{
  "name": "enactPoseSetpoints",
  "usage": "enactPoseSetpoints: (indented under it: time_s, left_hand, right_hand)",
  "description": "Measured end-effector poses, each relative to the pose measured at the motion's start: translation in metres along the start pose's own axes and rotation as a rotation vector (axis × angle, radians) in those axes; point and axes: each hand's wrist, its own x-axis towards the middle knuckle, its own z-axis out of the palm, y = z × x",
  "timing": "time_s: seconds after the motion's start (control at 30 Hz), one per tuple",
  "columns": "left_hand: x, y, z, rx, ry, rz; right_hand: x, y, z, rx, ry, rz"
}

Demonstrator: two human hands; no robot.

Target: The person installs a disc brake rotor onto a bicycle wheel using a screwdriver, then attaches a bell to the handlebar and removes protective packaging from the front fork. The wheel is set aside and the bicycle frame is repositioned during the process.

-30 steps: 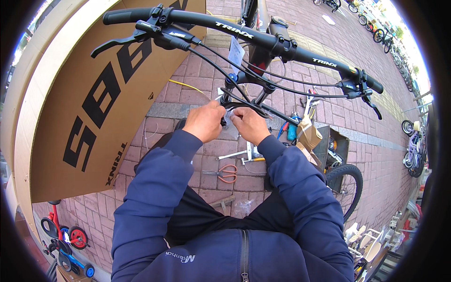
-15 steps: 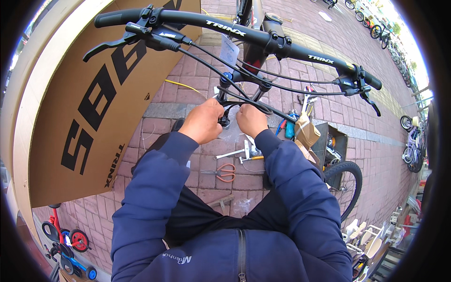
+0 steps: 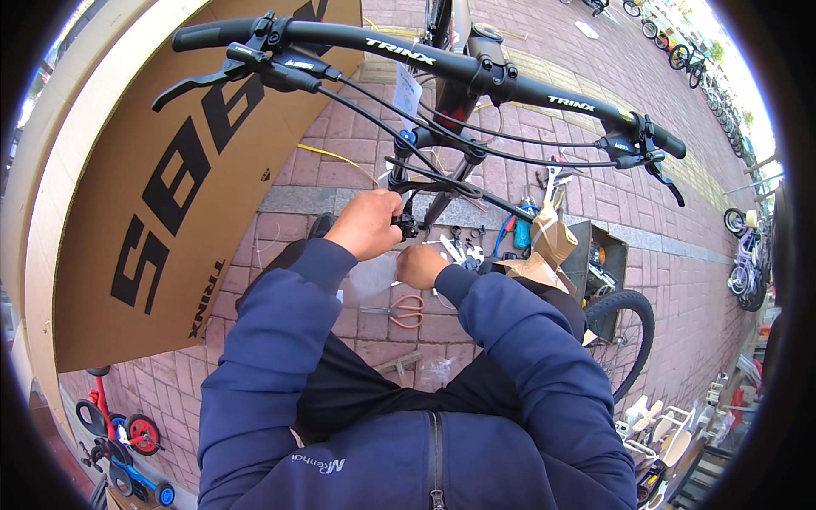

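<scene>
A bicycle's black handlebar (image 3: 340, 36) crosses the top of the view, its brake cables drooping towards the fork (image 3: 438, 204). Beside the fork my left hand (image 3: 367, 224) is closed on a small black part that looks like a brake caliper (image 3: 407, 224), at the end of a cable. Lower and a little to the right, my right hand (image 3: 419, 265) pinches a clear plastic bag (image 3: 371, 277), which spreads out under my left hand. Orange-handled scissors (image 3: 407, 312) lie on the bricks below my right hand.
A large cardboard box (image 3: 195, 170) stands at my left. To the right are a metal toolbox (image 3: 608, 255), torn cardboard (image 3: 551, 242), a blue-green bottle (image 3: 523, 229) and a wheel (image 3: 648, 340). Children's tricycles (image 3: 127, 433) stand lower left.
My right hand has come down and left, away from the fork, pulling the clear plastic bag with it. My left hand stays at the black caliper. The handlebar has shifted slightly.
</scene>
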Motion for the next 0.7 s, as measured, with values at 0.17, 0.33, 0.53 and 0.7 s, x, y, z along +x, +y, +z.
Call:
enactPoseSetpoints:
  time_s: [0.17, 0.33, 0.53, 0.7]
  left_hand:
    - [-0.001, -0.002, -0.004, -0.004, -0.022, -0.115]
    - [-0.018, -0.002, -0.01, 0.105, 0.078, -0.15]
    - [-0.066, 0.023, -0.023, -0.627, -0.258, -0.244]
    - [-0.099, 0.066, -0.068, -0.423, -0.042, -0.346]
  right_hand:
    - [-0.013, -0.044, -0.019, 0.106, -0.055, -0.069]
    - [-0.042, -0.046, -0.081, 0.267, 0.159, -0.006]
    - [-0.061, -0.044, -0.122, 0.626, 0.535, 0.19]
    - [-0.076, -0.046, -0.138, 0.813, 0.306, 0.06]
